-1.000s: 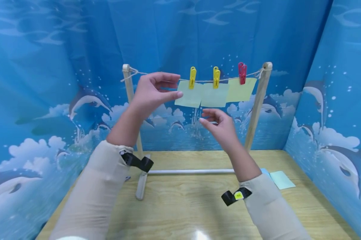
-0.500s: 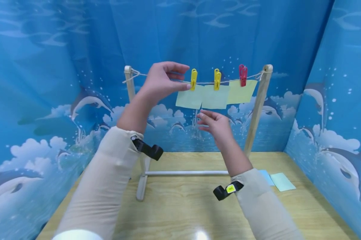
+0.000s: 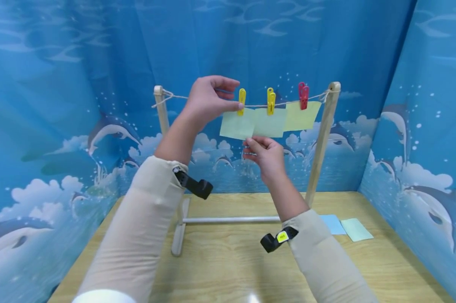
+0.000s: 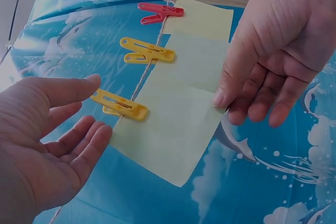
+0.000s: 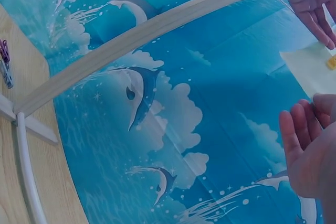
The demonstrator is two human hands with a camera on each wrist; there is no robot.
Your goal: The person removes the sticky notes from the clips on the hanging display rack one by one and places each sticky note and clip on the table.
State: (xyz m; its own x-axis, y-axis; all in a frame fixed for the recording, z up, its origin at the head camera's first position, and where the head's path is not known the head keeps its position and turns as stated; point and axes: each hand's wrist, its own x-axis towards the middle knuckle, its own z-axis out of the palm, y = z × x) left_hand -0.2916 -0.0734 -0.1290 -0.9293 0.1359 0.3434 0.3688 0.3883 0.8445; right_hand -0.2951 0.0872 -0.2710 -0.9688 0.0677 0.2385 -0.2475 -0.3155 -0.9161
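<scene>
Three paper squares hang from a string in the head view. A yellow clothespin (image 3: 242,97) holds the left pale green one (image 3: 236,126), another yellow clothespin (image 3: 271,101) the middle one (image 3: 270,123), and a red clothespin (image 3: 303,96) the yellow-green one (image 3: 302,116). My left hand (image 3: 209,99) is raised beside the leftmost clothespin, thumb tip right at it, other fingers loosely bent and apart. With thumb and fingers, my right hand (image 3: 272,159) pinches the lower right corner of the left paper square. There that square overlaps the middle one in the left wrist view.
Two wooden posts (image 3: 324,139) carry the string, joined low down by a white bar (image 3: 231,219). A blue paper square (image 3: 333,224) and a pale green one (image 3: 356,230) lie on the table at right. Small clothespins (image 5: 4,56) lie on the table in the right wrist view.
My left hand has moved right and up to the leftmost clothespin. My right hand has shifted left and now pinches the left paper's lower corner, which overlaps the middle paper.
</scene>
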